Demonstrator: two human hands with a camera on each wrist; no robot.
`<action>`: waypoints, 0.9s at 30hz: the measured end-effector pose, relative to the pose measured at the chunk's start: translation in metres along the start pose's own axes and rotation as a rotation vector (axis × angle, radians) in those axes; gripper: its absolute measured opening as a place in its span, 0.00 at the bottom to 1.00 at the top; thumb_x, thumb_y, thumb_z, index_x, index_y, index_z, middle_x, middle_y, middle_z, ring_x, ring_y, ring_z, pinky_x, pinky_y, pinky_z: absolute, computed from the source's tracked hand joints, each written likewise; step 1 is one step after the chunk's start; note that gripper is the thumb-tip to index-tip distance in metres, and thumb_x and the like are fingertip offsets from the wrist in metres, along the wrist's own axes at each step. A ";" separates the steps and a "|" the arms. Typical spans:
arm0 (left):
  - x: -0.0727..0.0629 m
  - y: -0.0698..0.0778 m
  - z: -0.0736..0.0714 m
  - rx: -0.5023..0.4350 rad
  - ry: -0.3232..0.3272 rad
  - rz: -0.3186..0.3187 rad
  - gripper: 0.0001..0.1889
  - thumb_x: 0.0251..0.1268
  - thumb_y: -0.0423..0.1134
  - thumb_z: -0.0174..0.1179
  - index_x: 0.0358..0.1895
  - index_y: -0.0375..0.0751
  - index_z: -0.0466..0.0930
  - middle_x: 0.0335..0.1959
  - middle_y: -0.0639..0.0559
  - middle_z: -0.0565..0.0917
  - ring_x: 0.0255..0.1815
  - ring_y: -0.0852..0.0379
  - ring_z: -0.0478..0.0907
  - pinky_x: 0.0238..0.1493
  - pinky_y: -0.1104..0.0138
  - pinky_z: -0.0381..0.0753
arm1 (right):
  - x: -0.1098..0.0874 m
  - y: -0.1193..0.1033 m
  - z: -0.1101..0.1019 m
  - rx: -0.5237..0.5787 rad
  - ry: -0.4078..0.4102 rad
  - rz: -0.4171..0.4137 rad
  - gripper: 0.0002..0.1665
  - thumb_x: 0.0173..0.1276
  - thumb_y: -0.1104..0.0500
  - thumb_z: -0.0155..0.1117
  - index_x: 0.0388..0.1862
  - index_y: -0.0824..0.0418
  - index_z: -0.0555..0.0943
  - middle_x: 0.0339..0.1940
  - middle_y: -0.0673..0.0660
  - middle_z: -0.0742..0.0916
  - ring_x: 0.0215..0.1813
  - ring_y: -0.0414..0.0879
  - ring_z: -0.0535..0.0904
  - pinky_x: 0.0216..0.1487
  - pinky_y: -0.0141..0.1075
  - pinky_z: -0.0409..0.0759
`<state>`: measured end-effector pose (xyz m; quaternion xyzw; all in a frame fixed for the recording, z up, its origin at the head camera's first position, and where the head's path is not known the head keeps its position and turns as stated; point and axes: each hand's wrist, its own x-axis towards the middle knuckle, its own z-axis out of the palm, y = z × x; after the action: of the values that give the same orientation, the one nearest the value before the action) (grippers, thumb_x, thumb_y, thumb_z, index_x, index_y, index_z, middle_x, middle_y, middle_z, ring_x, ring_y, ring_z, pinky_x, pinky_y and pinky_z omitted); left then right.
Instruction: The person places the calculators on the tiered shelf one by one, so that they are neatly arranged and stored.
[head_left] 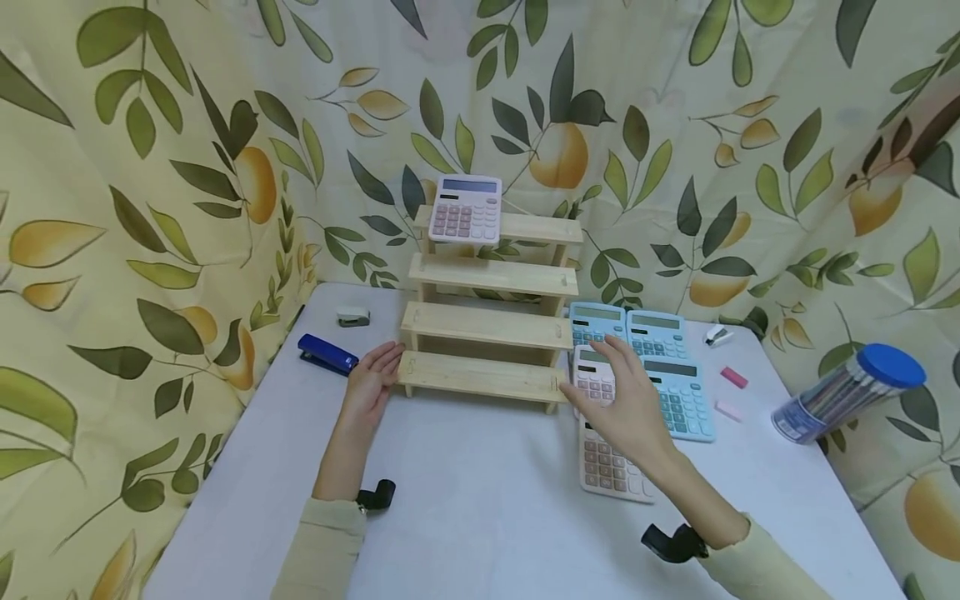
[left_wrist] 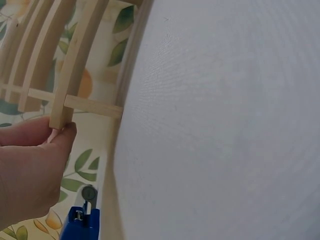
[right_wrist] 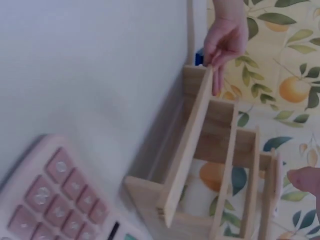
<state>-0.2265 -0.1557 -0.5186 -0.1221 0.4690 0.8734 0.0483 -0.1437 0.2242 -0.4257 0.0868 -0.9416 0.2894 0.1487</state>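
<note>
A four-step wooden shelf (head_left: 487, 325) stands at the middle of the white table (head_left: 480, 500). One pink calculator (head_left: 467, 210) leans on its top step. My left hand (head_left: 371, 383) rests with relaxed fingers against the left end of the lowest step; the left wrist view shows it (left_wrist: 30, 170) touching that slat's end (left_wrist: 62, 117). My right hand (head_left: 626, 400) is spread, fingers straight, over a second pink calculator (head_left: 592, 379) just right of the shelf; contact is hidden. A third pink calculator (head_left: 607, 467) lies below the hand. The right wrist view shows pink keys (right_wrist: 55, 200) and the shelf (right_wrist: 187, 150).
Three blue calculators (head_left: 678, 400) lie right of the shelf. A blue stapler (head_left: 327, 354) and a small grey object (head_left: 353, 317) sit at the left. Two pink erasers (head_left: 733, 377) and a tub of pencils (head_left: 847, 393) are at the right. A leaf-print cloth backs the table.
</note>
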 end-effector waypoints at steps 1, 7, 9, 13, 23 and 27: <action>0.000 -0.001 0.000 -0.001 0.001 -0.003 0.37 0.66 0.10 0.42 0.79 0.30 0.59 0.77 0.35 0.68 0.80 0.46 0.63 0.77 0.64 0.67 | -0.004 0.003 -0.001 -0.010 -0.003 0.007 0.49 0.66 0.39 0.74 0.77 0.60 0.69 0.82 0.65 0.65 0.77 0.72 0.64 0.66 0.76 0.67; -0.002 -0.002 0.000 0.020 -0.005 0.002 0.37 0.66 0.10 0.42 0.79 0.30 0.59 0.77 0.35 0.68 0.80 0.46 0.63 0.78 0.63 0.66 | -0.023 0.018 -0.003 -0.047 -0.037 0.061 0.50 0.66 0.38 0.74 0.77 0.61 0.68 0.82 0.65 0.64 0.77 0.73 0.62 0.67 0.76 0.67; -0.002 -0.002 0.000 0.023 0.000 0.004 0.36 0.66 0.10 0.43 0.79 0.30 0.59 0.77 0.35 0.68 0.80 0.46 0.63 0.78 0.63 0.66 | -0.028 0.022 -0.003 -0.048 -0.042 0.079 0.51 0.65 0.38 0.74 0.77 0.62 0.68 0.82 0.67 0.63 0.77 0.74 0.62 0.66 0.77 0.67; -0.002 -0.001 0.000 0.027 -0.001 0.008 0.36 0.67 0.11 0.43 0.79 0.30 0.59 0.77 0.35 0.68 0.80 0.46 0.63 0.78 0.63 0.66 | -0.036 0.031 -0.002 -0.062 -0.039 0.098 0.52 0.65 0.38 0.75 0.77 0.64 0.67 0.81 0.70 0.64 0.75 0.76 0.64 0.65 0.77 0.68; -0.001 0.001 -0.001 0.037 -0.002 0.019 0.37 0.65 0.10 0.42 0.79 0.29 0.58 0.77 0.34 0.68 0.80 0.45 0.63 0.78 0.62 0.65 | -0.052 0.050 0.010 -0.080 -0.076 0.137 0.53 0.64 0.38 0.76 0.76 0.68 0.67 0.78 0.74 0.64 0.74 0.77 0.62 0.66 0.76 0.67; 0.000 0.000 -0.001 0.039 -0.005 0.028 0.37 0.65 0.10 0.42 0.79 0.29 0.59 0.77 0.34 0.68 0.80 0.45 0.63 0.78 0.62 0.65 | -0.057 0.057 0.015 -0.091 -0.101 0.158 0.56 0.62 0.38 0.77 0.76 0.68 0.66 0.78 0.74 0.64 0.75 0.77 0.61 0.68 0.76 0.66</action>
<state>-0.2261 -0.1565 -0.5193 -0.1124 0.4877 0.8648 0.0396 -0.1081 0.2664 -0.4860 0.0197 -0.9640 0.2524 0.0813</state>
